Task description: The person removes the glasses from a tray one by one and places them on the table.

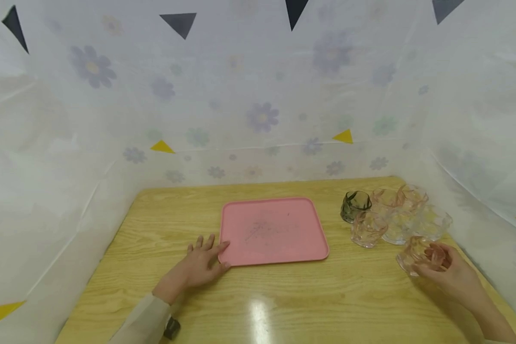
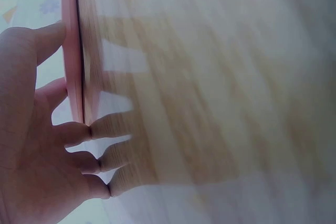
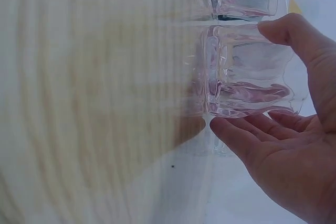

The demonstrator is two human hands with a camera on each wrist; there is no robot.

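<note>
A pink rectangular tray [image 1: 284, 243] lies flat on the wooden table. My left hand [image 1: 204, 265] is at its near left corner, thumb and index finger touching the rim while the other fingers spread over the wood. The left wrist view shows the tray's side edge [image 2: 73, 61] beside those spread fingers. At the right, my right hand [image 1: 456, 279] holds a pink-tinted glass [image 1: 413, 255] by its sides. In the right wrist view this glass [image 3: 252, 69] stands upright on the table, thumb on one side and fingers on the other.
Behind the held glass stand a dark green glass [image 1: 356, 206], another pink-tinted glass [image 1: 369, 230] and several more clear or pinkish ones, close together. White floral sheeting [image 1: 262, 86] encloses the table [image 1: 309, 301] at the back and sides.
</note>
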